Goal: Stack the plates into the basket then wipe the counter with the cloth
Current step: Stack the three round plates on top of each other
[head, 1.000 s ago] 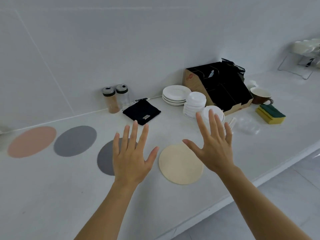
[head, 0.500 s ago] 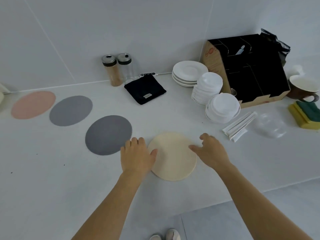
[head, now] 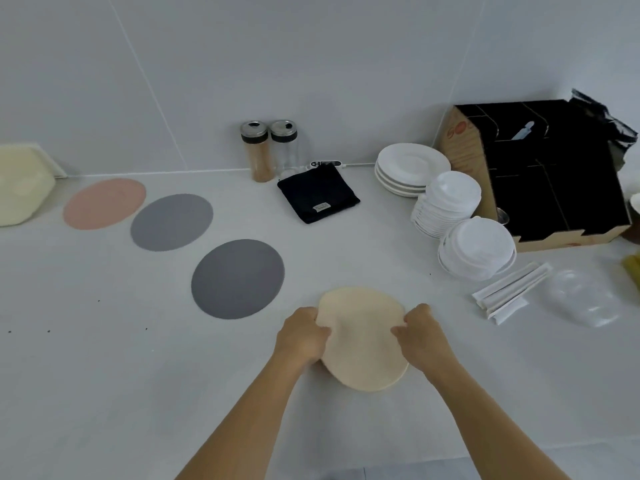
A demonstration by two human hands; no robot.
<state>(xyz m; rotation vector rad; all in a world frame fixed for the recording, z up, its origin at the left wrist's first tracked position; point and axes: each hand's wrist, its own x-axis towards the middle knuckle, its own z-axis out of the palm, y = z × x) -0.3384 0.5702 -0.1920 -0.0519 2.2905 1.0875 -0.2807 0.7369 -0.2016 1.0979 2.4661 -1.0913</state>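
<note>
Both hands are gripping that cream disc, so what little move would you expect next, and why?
Probably lift the cream plate clear of the counter: the left hand and right hand already pinch its opposite edges, and no basket is clearly in view.

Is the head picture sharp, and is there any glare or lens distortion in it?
Head view: soft even light, no strong glare; the cream plate and both hands are slightly blurred; wall seams bend from the wide-angle lens; faint shadows under the white plates.
</note>
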